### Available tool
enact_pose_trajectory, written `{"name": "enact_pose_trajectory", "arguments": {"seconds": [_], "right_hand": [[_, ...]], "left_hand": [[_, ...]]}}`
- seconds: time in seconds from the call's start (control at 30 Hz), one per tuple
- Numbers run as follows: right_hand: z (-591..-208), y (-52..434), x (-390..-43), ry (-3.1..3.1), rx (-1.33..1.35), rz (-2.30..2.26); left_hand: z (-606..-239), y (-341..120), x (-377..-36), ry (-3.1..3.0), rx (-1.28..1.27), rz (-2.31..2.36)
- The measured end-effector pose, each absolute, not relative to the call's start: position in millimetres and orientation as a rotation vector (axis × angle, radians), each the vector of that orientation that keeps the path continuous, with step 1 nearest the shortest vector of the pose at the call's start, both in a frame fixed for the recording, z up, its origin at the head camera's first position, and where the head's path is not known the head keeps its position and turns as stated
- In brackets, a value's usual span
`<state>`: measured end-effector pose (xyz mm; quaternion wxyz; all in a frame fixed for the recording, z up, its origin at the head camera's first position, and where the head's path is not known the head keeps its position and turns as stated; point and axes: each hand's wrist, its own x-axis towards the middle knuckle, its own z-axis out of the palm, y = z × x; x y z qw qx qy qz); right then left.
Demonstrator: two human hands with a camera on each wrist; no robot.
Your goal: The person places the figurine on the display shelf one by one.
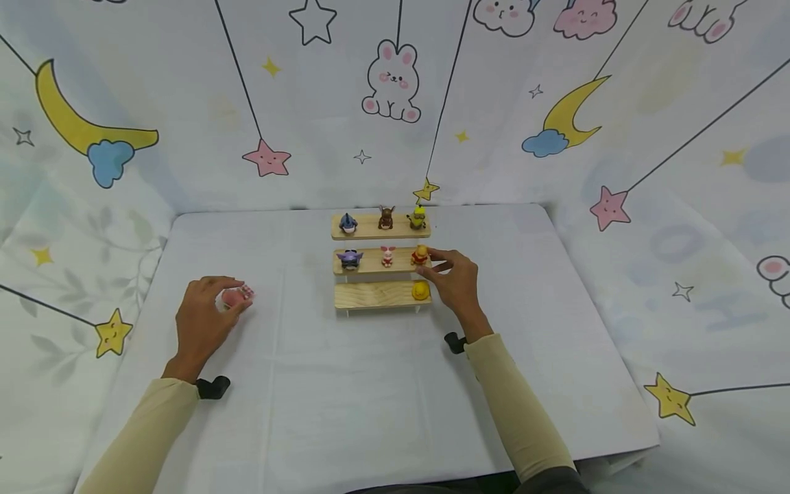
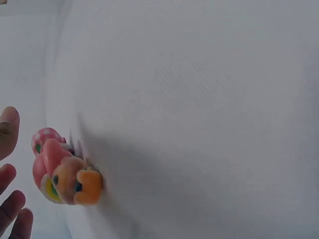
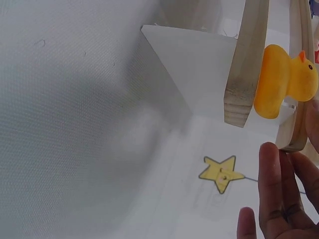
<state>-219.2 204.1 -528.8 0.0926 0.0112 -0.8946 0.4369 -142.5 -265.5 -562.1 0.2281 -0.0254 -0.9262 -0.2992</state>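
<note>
Left hand (image 1: 204,317) curls around a pink figure (image 1: 236,298) near the table's (image 1: 308,412) left edge, bare cloth between; right hand (image 1: 455,278), fingers loosely bent, touches the yellow-red figure (image 1: 420,255) at the middle shelf's (image 1: 370,261) right end; yellow duck (image 1: 421,291) below.

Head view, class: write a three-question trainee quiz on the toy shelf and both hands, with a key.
1. How many figures stand on the lowest step of the wooden shelf?
2. True or false: the left hand is at a pink toy on the table.
3. Which hand is at the shelf's middle step? A left, B right.

Key:
1. One, the yellow duck.
2. True.
3. B: the right hand reaches the yellow and red bear.
</note>
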Motion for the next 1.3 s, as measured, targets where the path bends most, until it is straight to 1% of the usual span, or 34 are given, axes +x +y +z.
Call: {"name": "enact_pose_trajectory", "arguments": {"seconds": [0.3, 0.6, 0.83, 1.17, 1.3], "right_hand": [[-528, 204, -219, -2.655, 0.029, 1.295], [-527, 204, -218, -2.637, 0.049, 1.298], [-527, 204, -218, -2.652, 0.036, 1.294], [-526, 203, -217, -2.660, 0.043, 1.287], [-527, 203, -217, -2.658, 0.047, 1.286]], "left_hand": [[-573, -278, -140, -2.643, -0.094, -0.811], [-571, -279, -147, -2.689, -0.141, -0.826], [-568, -278, -152, -2.724, -0.131, -0.848], [-565, -274, -171, -2.768, -0.225, -0.845], [-561, -270, -180, -2.788, -0.200, -0.821]]}}
